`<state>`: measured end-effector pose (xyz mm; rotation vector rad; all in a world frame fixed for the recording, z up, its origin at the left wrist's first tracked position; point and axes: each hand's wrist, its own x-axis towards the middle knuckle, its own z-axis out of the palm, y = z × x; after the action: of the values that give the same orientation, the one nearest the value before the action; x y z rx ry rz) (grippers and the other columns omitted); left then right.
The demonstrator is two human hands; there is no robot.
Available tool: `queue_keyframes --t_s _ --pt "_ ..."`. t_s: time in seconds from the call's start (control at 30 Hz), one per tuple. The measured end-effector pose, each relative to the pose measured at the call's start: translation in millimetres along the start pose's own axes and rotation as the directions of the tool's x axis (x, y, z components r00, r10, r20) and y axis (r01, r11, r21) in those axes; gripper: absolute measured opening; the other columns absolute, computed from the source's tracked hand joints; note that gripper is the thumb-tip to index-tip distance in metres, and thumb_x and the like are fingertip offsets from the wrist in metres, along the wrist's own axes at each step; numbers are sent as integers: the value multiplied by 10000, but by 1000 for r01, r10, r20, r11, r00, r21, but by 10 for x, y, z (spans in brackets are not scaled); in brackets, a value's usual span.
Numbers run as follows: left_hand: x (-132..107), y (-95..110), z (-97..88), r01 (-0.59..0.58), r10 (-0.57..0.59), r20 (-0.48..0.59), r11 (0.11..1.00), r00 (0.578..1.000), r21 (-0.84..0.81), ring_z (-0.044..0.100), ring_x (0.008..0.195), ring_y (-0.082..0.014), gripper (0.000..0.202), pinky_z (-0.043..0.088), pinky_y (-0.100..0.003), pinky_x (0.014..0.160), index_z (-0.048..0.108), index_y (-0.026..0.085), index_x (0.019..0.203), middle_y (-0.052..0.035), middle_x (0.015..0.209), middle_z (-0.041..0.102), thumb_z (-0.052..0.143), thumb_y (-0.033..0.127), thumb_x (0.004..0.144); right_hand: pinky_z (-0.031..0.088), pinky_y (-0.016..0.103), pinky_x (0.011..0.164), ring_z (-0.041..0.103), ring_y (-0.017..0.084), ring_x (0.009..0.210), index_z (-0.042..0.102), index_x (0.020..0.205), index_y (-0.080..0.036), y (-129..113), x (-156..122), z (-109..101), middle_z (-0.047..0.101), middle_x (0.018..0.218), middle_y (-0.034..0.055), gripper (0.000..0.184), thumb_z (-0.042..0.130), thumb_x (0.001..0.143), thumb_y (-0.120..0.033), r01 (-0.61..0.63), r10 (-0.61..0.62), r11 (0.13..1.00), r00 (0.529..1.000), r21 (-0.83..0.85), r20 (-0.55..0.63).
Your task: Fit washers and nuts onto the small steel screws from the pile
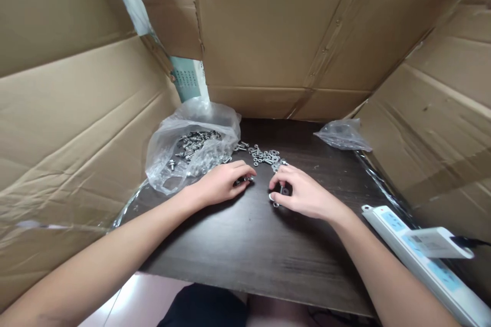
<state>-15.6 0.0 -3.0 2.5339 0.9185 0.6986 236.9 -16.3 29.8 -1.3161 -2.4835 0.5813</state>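
Observation:
My left hand [226, 183] is curled just above the dark table, its fingers closed on a small shiny screw [249, 179] whose end sticks out at the fingertips. My right hand [303, 193] is bent down to the tabletop, with thumb and fingers curved in. Right under its thumb is a small metal nut [275, 205]; other bits of metal show between the fingers, too small to make out. A loose pile of nuts and screws [264, 156] lies just beyond both hands.
An open clear plastic bag [164, 138] full of screws stands at the back left. A smaller plastic bag [343, 135] lies at the back right. A white power strip [416, 250] with a plugged-in adapter [439, 243] runs along the right. Cardboard walls [268, 36] enclose the table [245, 245].

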Motion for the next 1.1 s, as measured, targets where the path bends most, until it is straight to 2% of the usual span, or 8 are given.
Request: queue_keyframes --t_s 0.07,0.17,0.27,0.4,0.53,0.63,0.9,1.1 --pt "-1 2 17 -6 6 -16 1000 1000 -4 686 975 -204 186 558 -331 867 650 179 1138 -84 1094 701 575 183 968 458 351 778 610 234 873 718 816 -218 -32 -15 22 650 846 35 47 748 805 -252 -34 33 996 999 -84 -3" --pt "-1 17 46 -27 26 -33 1000 999 -13 683 967 -200 181 555 -319 858 654 172 1119 -88 1097 696 567 161 961 438 355 724 637 251 818 688 727 -217 -90 -40 62 697 837 47 174 775 785 -355 -147 138 969 989 -198 -58" --pt "0 30 60 -49 49 -47 999 998 -13 682 947 -192 185 554 -306 844 654 173 1121 -87 1094 690 554 163 965 427 350 699 663 256 800 689 701 -224 -138 -64 90 725 835 49 155 744 800 -329 -200 187 950 980 -242 -73" --pt "7 15 40 -55 55 -74 998 996 15 683 966 -196 184 553 -319 862 654 180 1128 -86 1090 695 543 195 981 418 324 640 663 230 724 721 697 -235 -141 -72 106 723 787 41 118 722 805 -282 -216 208 957 976 -194 -58" --pt "13 -14 15 -33 36 -46 998 998 59 678 880 -190 187 552 -319 802 659 178 1129 -74 1025 706 563 215 972 435 307 625 655 209 695 745 769 -230 -110 -57 113 714 788 33 26 749 772 -255 -231 224 964 972 -129 -65" --pt "15 -22 9 -4 5 -13 999 1000 48 674 871 -189 207 551 -315 790 655 173 1145 -74 1017 700 579 199 954 456 316 677 645 207 733 754 851 -215 -93 -43 123 699 835 41 85 730 770 -207 -223 216 968 974 -114 -70" --pt "18 -30 33 11 -11 -6 1000 1000 17 663 921 -194 216 564 -336 836 659 180 1135 -80 1041 678 568 184 939 454 379 821 592 262 916 701 825 -220 3 -47 155 644 819 37 103 723 737 -173 -154 153 987 988 -48 -39" --pt "23 -48 43 -1 1 -17 1000 1000 8 662 892 -192 206 564 -335 820 662 173 1125 -75 1001 675 573 191 940 422 431 888 547 290 1033 631 814 -220 -21 -61 146 664 950 52 121 683 757 -126 -131 131 991 991 -2 5"
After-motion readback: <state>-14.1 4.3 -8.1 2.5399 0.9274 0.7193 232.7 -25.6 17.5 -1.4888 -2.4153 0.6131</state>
